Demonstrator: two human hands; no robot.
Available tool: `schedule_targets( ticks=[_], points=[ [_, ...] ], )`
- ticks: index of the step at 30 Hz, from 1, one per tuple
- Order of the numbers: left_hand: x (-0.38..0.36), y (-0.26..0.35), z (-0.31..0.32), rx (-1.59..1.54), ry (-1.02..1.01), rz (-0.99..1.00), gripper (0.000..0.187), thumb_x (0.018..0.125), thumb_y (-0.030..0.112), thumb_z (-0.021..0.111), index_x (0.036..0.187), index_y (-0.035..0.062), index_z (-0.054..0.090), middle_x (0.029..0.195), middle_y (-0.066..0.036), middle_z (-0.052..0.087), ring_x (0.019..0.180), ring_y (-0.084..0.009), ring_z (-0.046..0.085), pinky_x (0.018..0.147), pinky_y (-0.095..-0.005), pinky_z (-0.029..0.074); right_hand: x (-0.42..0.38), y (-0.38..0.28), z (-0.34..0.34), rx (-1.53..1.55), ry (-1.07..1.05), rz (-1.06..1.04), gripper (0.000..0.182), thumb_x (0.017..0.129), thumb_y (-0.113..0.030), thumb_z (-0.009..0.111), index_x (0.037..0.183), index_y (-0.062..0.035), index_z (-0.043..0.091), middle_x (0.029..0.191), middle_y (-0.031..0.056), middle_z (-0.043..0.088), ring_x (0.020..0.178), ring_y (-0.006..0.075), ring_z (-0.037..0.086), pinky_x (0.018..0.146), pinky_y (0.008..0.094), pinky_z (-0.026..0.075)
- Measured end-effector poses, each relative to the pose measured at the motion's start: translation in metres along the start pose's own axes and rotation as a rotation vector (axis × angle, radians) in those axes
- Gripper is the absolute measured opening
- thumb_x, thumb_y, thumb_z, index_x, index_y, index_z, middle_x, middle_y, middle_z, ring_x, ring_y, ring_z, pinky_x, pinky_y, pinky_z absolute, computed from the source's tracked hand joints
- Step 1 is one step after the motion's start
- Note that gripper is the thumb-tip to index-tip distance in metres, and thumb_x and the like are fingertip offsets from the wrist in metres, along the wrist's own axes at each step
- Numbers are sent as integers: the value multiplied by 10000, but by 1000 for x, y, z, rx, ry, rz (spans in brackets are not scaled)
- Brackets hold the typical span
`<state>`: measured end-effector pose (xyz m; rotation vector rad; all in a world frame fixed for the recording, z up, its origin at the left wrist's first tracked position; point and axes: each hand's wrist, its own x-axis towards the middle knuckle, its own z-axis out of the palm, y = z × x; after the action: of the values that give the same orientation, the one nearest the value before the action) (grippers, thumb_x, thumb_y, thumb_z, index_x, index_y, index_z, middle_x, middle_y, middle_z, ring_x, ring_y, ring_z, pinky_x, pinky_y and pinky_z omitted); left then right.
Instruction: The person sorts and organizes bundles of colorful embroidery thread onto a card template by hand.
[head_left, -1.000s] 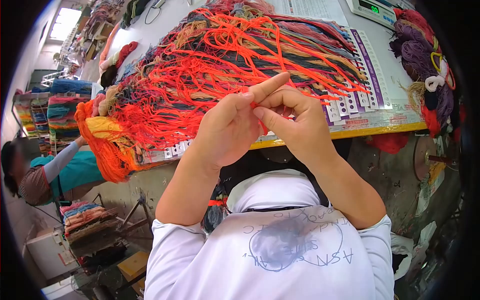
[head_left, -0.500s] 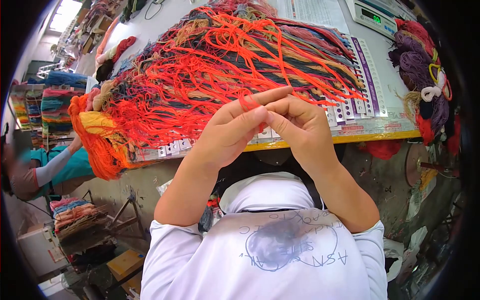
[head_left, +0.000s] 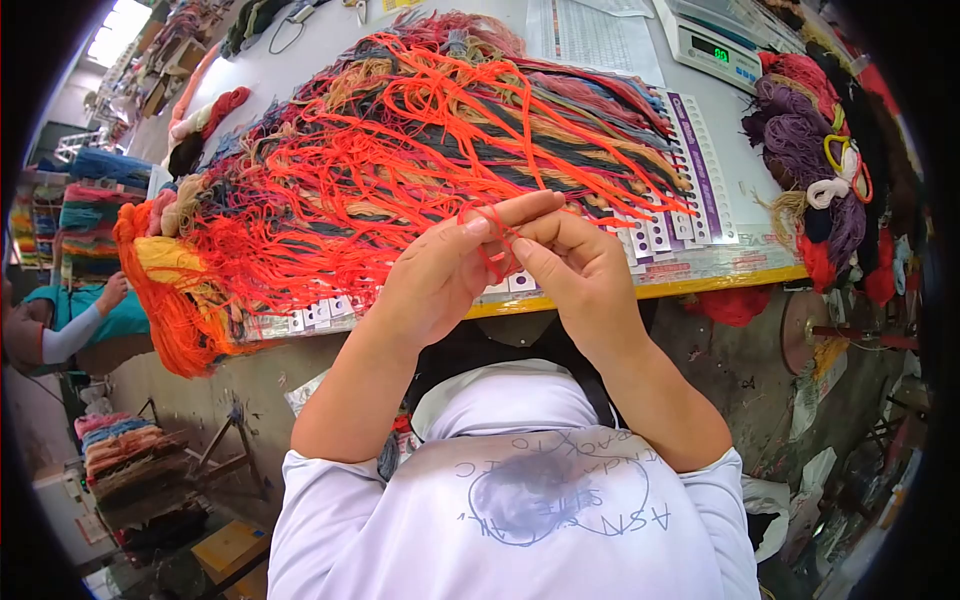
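Observation:
My left hand and my right hand meet at the table's front edge, fingertips together, pinching a small loop of orange thread. The thread runs up into a big spread of orange, red, grey and tan yarn strands lying over long punched cards on the table. Both hands grip the same loop; my right forefinger lies across the top.
A digital scale and printed sheets sit at the table's far side. Purple and red yarn bundles lie at the right end. Another person in a teal top works at the left beside stacked yarn. A cardboard box is on the floor.
The orange thread has been drawn into a wider loop between my fingertips. Both hands have shifted slightly left and down in view as my head moved.

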<state>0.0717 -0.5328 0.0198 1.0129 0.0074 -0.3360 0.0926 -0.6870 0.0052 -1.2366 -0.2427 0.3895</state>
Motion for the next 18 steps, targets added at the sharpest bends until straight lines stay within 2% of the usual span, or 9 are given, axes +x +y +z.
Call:
schedule_targets(
  ticks=[4, 6, 7, 9, 13, 15, 16, 18],
  points=[
    [1, 0, 3, 29, -39, -6, 544, 950, 295, 356, 1348, -76, 375, 1362, -153, 453, 1167, -222, 505, 985, -351, 383, 1, 5, 3, -10, 48, -56, 74, 838, -81, 621, 840, -8, 627, 753, 8, 624, 696, 55, 539, 640, 214, 434],
    [2, -4, 2, 224, -42, 73, 502, 960, 249, 342, 1336, -80, 391, 1384, -156, 429, 1192, -226, 490, 1006, -363, 367, 0, 3, 3, -118, 88, -77, 90, 814, -80, 635, 847, 4, 639, 799, 38, 661, 715, 69, 567, 662, 220, 447],
    [2, -5, 1, 221, -45, 76, 502, 960, 249, 342, 1336, -80, 391, 1384, -156, 429, 1192, -226, 490, 1006, -363, 367, 0, 2, 3, -123, 89, -79, 90, 814, -80, 635, 847, 4, 639, 799, 38, 661, 715, 69, 567, 662, 220, 447],
    [1, -5, -3, 414, -93, 226, 435, 968, 150, 308, 1318, -82, 420, 1383, -165, 430, 1229, -188, 448, 1051, -338, 306, 0, 4, 1, -129, 91, -102, 92, 813, -82, 637, 836, 7, 646, 806, 38, 659, 721, 75, 574, 659, 220, 448],
    [1, -5, -9, 538, -76, 248, 471, 948, 219, 345, 1290, -87, 454, 1329, -187, 485, 1190, -250, 501, 1021, -381, 358, 1, 13, -8, -101, 57, -53, 55, 812, -52, 624, 816, -8, 658, 822, 51, 659, 759, 89, 586, 709, 237, 454],
    [2, -1, -24, 361, -51, 60, 468, 932, 218, 360, 1263, -90, 481, 1261, -196, 544, 1152, -277, 530, 1013, -381, 368, 3, 14, -13, 375, 120, 20, 49, 816, -26, 595, 820, -27, 643, 824, 60, 655, 801, 116, 593, 765, 272, 456],
    [4, 8, -19, 146, -55, -12, 433, 920, 239, 375, 1149, -75, 566, 1182, -196, 594, 1102, -288, 566, 979, -398, 398, 2, 5, -19, 518, 138, 125, 67, 836, -43, 553, 802, -51, 610, 779, 56, 637, 798, 149, 593, 800, 301, 455],
    [-6, 18, -43, -202, -5, 80, 313, 914, 220, 405, 977, -26, 588, 923, -135, 640, 879, -241, 615, 861, -386, 456, -4, -1, -59, 886, 59, 257, 113, 866, -83, 512, 761, -70, 553, 676, 30, 563, 725, 165, 570, 764, 314, 467]
  ],
)
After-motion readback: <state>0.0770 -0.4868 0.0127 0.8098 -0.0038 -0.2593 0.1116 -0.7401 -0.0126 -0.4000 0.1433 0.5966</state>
